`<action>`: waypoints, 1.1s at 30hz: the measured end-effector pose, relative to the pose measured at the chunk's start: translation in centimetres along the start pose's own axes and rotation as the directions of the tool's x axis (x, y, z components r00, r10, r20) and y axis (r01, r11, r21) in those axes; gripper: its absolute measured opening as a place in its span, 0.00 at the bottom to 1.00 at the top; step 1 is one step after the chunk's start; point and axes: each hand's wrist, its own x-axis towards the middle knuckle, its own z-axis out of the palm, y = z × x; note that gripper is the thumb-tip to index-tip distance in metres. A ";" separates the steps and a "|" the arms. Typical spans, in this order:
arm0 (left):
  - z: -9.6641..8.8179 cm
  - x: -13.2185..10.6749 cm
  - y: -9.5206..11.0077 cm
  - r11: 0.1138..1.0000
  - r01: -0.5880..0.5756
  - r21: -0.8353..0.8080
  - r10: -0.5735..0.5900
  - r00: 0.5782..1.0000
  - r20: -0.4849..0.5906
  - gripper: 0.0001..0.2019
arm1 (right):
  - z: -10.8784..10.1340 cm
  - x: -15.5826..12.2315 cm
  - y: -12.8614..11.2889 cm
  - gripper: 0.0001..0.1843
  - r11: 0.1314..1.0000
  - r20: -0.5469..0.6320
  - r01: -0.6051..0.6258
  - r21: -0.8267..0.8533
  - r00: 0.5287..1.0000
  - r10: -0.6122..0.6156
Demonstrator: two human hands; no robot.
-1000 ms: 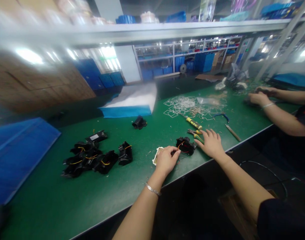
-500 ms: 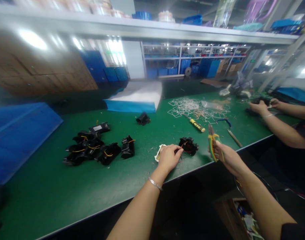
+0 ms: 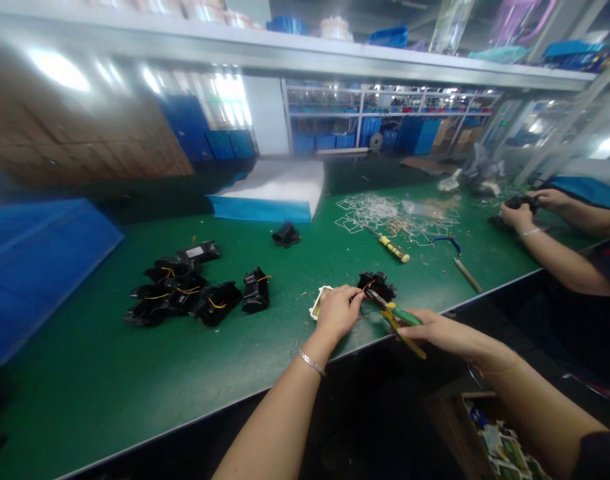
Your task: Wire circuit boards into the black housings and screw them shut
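My left hand (image 3: 337,308) is closed in a pinch on a thin orange-red wire (image 3: 363,291) that runs from a black plastic housing (image 3: 379,283) near the table's front edge. Partly covered by that hand is a white-rimmed part (image 3: 317,305) with a yellowish inside. My right hand (image 3: 432,328) grips a pair of pliers (image 3: 391,313) with yellow and green handles, which are spread apart. Their jaws point left and reach the wire just beside my left fingertips; whether they close on it I cannot tell.
Several black housings (image 3: 182,287) with yellow wires lie left on the green table (image 3: 265,353). Beyond my hands are a screwdriver (image 3: 393,249), blue-handled pliers (image 3: 449,241), a stick-like tool (image 3: 467,275) and white wire pieces (image 3: 375,208). A co-worker's hands (image 3: 522,217) hold something black at right.
My right hand has brought the pliers left and down, from beside the black housing to the wire at my left fingertips. The left hand stays nearly in place.
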 end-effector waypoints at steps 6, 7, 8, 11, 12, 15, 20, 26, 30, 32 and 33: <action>0.2 0.1 -0.2 1.000 0.002 0.013 -0.002 1.000 0.000 0.14 | -0.1 0.8 -1.1 0.18 0.980 -0.004 -0.006 -0.200 1.000 0.005; 0.2 0.1 -0.3 1.000 0.001 0.014 -0.001 1.000 -0.002 0.14 | -0.1 0.8 -1.1 0.18 0.975 -0.006 -0.009 -0.220 1.000 0.008; 0.3 0.1 -0.3 1.000 -0.001 0.014 0.001 1.000 -0.003 0.14 | -0.1 0.9 -1.2 0.18 0.972 -0.007 -0.013 -0.235 1.000 0.011; 0.3 0.0 -0.3 1.000 -0.009 0.010 0.009 1.000 -0.002 0.14 | -0.2 0.9 -1.1 0.16 0.966 0.000 -0.013 -0.258 1.000 0.013; 0.3 0.0 -0.3 1.000 -0.011 0.008 0.011 1.000 0.000 0.14 | -0.3 0.9 -1.1 0.16 0.965 0.001 -0.010 -0.262 1.000 0.010; 0.3 0.0 -0.3 1.000 -0.018 0.006 0.018 1.000 0.005 0.14 | -0.3 1.0 -1.0 0.15 0.960 -0.013 0.008 -0.281 1.000 -0.012; 0.2 0.1 -0.2 1.000 -0.009 0.003 0.009 1.000 0.011 0.14 | -0.2 1.0 -1.1 0.20 0.964 -0.017 0.039 -0.263 0.999 -0.045; 0.2 0.2 -0.3 1.000 -0.002 0.012 0.002 1.000 0.021 0.14 | -0.7 0.9 -1.4 0.23 0.957 -0.009 0.055 -0.284 0.998 -0.060; 0.3 0.2 -0.4 1.000 -0.004 0.018 0.004 1.000 0.009 0.14 | -1.0 1.3 -0.9 0.23 0.948 0.001 0.107 -0.299 0.994 -0.111; 0.3 0.3 -0.4 1.000 -0.005 0.020 0.005 1.000 0.005 0.14 | -1.1 1.6 -0.5 0.24 0.939 0.002 0.131 -0.317 0.991 -0.137; 0.3 0.3 -0.4 1.000 -0.005 0.020 0.005 1.000 0.004 0.14 | -1.1 1.7 -0.4 0.25 0.935 0.000 0.140 -0.325 0.989 -0.148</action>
